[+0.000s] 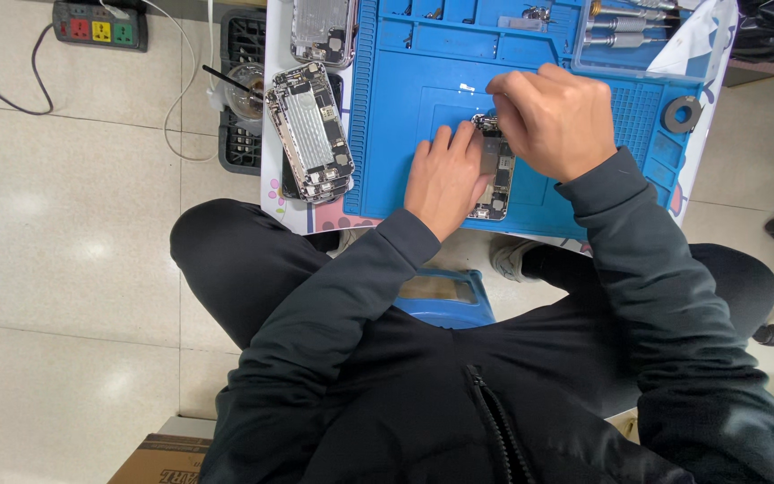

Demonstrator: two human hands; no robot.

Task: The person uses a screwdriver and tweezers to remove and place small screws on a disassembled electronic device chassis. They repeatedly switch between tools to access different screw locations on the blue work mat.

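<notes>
An opened phone (495, 175) lies on the blue work mat (405, 116), near the mat's near edge, partly hidden by both hands. The left hand (445, 175) lies flat with fingers spread, pressing on the phone's left side. The right hand (553, 116) is curled over the phone's far end, fingertips pinched together; whether they grip a tool cannot be told. To the left, a stack of opened phones (311, 130) rests beside the mat. A power strip (100, 25) sits on the floor, far left.
</notes>
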